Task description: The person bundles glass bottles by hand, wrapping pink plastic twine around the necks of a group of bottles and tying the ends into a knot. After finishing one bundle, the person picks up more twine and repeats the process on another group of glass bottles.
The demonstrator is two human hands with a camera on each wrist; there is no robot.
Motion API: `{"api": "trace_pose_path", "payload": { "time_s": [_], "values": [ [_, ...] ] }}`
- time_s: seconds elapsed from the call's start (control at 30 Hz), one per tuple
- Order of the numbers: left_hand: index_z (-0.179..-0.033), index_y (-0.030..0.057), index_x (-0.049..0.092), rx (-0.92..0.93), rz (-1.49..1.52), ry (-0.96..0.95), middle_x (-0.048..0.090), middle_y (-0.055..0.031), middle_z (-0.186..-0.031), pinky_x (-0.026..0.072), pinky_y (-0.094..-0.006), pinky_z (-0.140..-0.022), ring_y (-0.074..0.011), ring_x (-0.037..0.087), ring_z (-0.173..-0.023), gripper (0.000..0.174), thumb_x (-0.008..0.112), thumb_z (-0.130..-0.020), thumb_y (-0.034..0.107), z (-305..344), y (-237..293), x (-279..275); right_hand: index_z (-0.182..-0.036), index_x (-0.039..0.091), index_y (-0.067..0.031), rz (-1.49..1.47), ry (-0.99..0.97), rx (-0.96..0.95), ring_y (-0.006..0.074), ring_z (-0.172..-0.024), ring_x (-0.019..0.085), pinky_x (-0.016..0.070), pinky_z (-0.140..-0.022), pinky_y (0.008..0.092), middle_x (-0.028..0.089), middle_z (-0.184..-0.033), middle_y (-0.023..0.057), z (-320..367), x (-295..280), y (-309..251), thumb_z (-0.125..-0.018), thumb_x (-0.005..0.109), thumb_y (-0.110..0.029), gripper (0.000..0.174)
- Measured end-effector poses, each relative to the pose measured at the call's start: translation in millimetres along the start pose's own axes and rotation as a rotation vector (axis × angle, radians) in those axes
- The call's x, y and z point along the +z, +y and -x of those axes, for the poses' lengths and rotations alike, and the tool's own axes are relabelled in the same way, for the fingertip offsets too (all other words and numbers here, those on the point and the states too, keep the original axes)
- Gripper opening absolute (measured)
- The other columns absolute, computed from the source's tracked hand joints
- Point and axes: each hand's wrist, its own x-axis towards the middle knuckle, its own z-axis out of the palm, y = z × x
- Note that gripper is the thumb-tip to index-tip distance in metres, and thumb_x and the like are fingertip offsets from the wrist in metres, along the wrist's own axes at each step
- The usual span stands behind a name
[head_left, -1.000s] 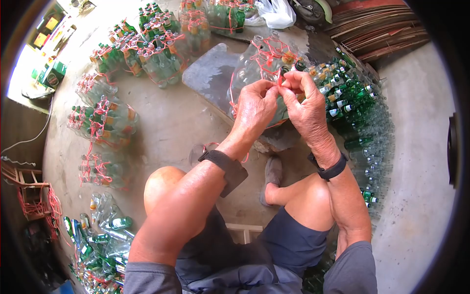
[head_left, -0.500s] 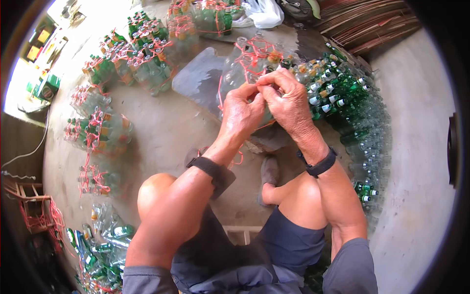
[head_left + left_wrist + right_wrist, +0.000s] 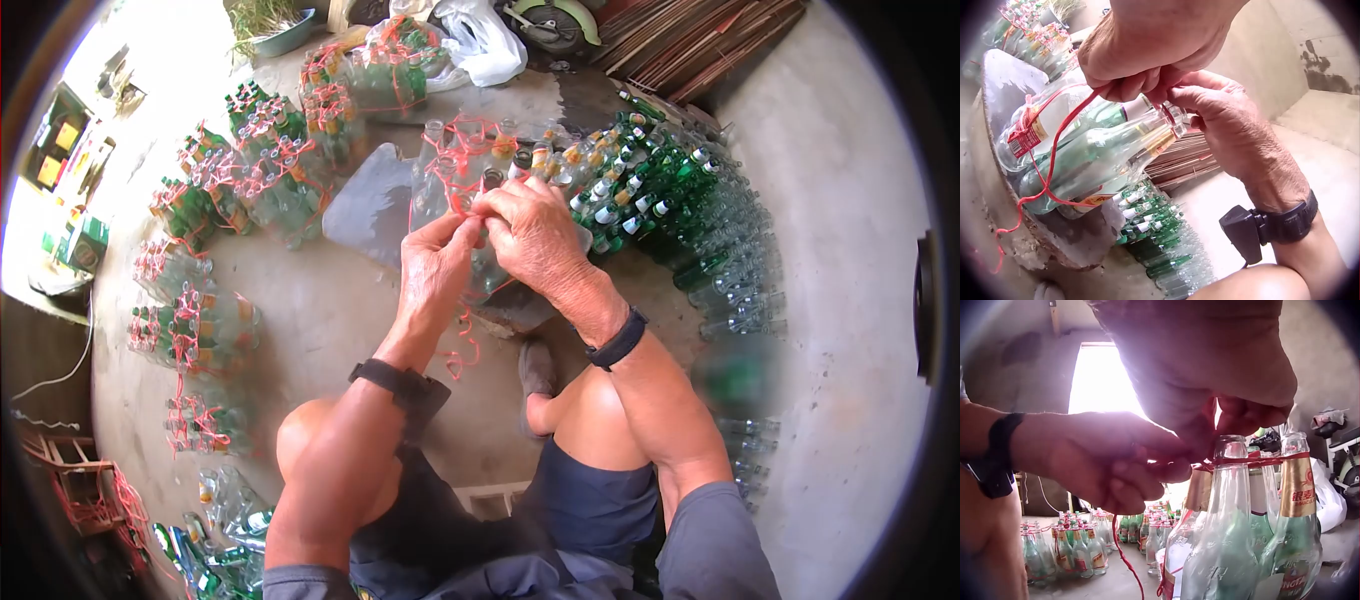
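A bundle of glass bottles [image 3: 1222,544], mostly clear with some green, stands upright with red string [image 3: 1266,460] wound around the necks. Over the bottle mouths, both hands meet with fingertips close together. The left hand [image 3: 432,280] pinches the string between thumb and forefinger, and a loose red tail [image 3: 1054,150] trails from it down past the bottles. From the other side, the right hand [image 3: 540,238] pinches the string at the same spot, thumb and forefinger bent in. Fingers hide the exact crossing of the strands. A grey board [image 3: 370,215] lies under the bundle.
Several tied bottle bundles [image 3: 190,330] stand on the floor to the left and far left. Rows of loose green and clear bottles [image 3: 670,200] curve along the right. More bottles lie at lower left [image 3: 215,550]. A white plastic bag [image 3: 485,45] and stacked wooden strips [image 3: 690,45] are at the back.
The head view has shifted, so the bundle and hands appear further left and lower. The right fingers, more spread one second ago, are now drawn in against the left fingertips. The string tail hangs more visibly.
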Motion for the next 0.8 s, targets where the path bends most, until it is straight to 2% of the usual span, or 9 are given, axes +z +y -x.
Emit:
{"api": "trace_pose_path", "payload": {
  "time_s": [0.07,0.2,0.3,0.37,0.43,0.5,0.53,0.6,0.8],
  "values": [
    [-0.102,-0.0036,0.078,-0.084,-0.016,0.011,0.066,0.0028,-0.081,0.0421,-0.0258,-0.065,-0.0045,0.051,-0.075,0.028,0.068,-0.102,0.022,1,1,-3,-0.093,0.076,-0.0144,0.045,0.009,-0.015,0.0320,-0.096,0.064,0.0484,-0.083,0.0479,0.070,-0.089,0.0060,1,-1,-1,-0.085,0.072,-0.016,0.009],
    [-0.100,-0.0026,0.079,-0.088,-0.030,0.028,0.065,0.0037,-0.079,0.0396,-0.0258,-0.063,-0.0037,0.049,-0.072,0.029,0.068,-0.101,0.024,0,1,-6,-0.090,0.075,-0.0144,0.111,0.077,-0.094,0.0316,-0.094,0.065,0.0485,-0.082,0.0475,0.067,-0.086,0.0068,-1,-4,-2,-0.086,0.074,-0.021,0.008],
    [-0.100,-0.0018,0.080,-0.083,-0.010,0.019,0.065,0.0044,-0.078,0.0386,-0.0255,-0.062,-0.0037,0.048,-0.071,0.029,0.068,-0.100,0.025,1,1,-6,-0.087,0.074,-0.0136,0.073,0.053,-0.035,0.0317,-0.090,0.066,0.0490,-0.080,0.0471,0.068,-0.084,0.0077,-1,-8,-6,-0.085,0.075,-0.020,0.007],
    [-0.106,0.0021,0.080,-0.071,0.064,0.000,0.061,0.0067,-0.070,0.0302,-0.0240,-0.049,-0.0022,0.040,-0.054,0.024,0.069,-0.103,0.024,-2,-2,-6,-0.086,0.072,-0.0120,0.047,0.043,-0.004,0.0349,-0.086,0.069,0.0519,-0.077,0.0490,0.068,-0.083,0.0102,0,-15,-11,-0.086,0.075,-0.022,0.010],
    [-0.107,0.0021,0.080,-0.048,0.076,-0.016,0.059,0.0061,-0.067,0.0322,-0.0238,-0.049,-0.0030,0.042,-0.053,0.025,0.070,-0.102,0.024,-2,-5,-9,-0.086,0.071,-0.0102,-0.083,-0.053,0.178,0.0384,-0.084,0.070,0.0548,-0.073,0.0514,0.069,-0.084,0.0128,3,-19,-14,-0.088,0.075,-0.023,0.014],
    [-0.102,-0.0008,0.080,-0.118,0.080,-0.024,0.063,0.0061,-0.076,0.0336,-0.0252,-0.057,-0.0035,0.045,-0.066,0.027,0.070,-0.098,0.024,0,1,-10,-0.087,0.071,-0.0086,-0.083,-0.072,0.171,0.0404,-0.085,0.071,0.0563,-0.073,0.0524,0.070,-0.086,0.0144,5,-20,-14,-0.089,0.074,-0.024,0.016],
    [-0.102,-0.0008,0.080,-0.120,0.081,-0.021,0.063,0.0061,-0.076,0.0336,-0.0252,-0.057,-0.0035,0.045,-0.066,0.027,0.070,-0.098,0.024,-1,0,-10,-0.087,0.071,-0.0082,-0.104,-0.081,0.181,0.0402,-0.085,0.071,0.0562,-0.073,0.0524,0.070,-0.086,0.0145,6,-19,-15,-0.090,0.073,-0.023,0.016],
    [-0.110,0.0027,0.080,-0.127,0.105,-0.011,0.057,0.0054,-0.065,0.0333,-0.0237,-0.049,-0.0038,0.044,-0.053,0.025,0.073,-0.099,0.024,-3,0,-9,-0.087,0.072,-0.0079,-0.125,-0.094,0.193,0.0401,-0.085,0.071,0.0561,-0.074,0.0524,0.070,-0.086,0.0145,8,-19,-16,-0.090,0.072,-0.023,0.015],
    [-0.113,0.0002,0.079,-0.138,0.126,-0.005,0.060,0.0043,-0.066,0.0355,-0.0238,-0.048,-0.0049,0.046,-0.051,0.027,0.077,-0.096,0.021,-5,0,-11,-0.087,0.072,-0.0073,-0.069,-0.144,0.131,0.0409,-0.085,0.071,0.0569,-0.075,0.0525,0.070,-0.087,0.0152,10,-19,-20,-0.090,0.070,-0.021,0.014]
  ]
}}
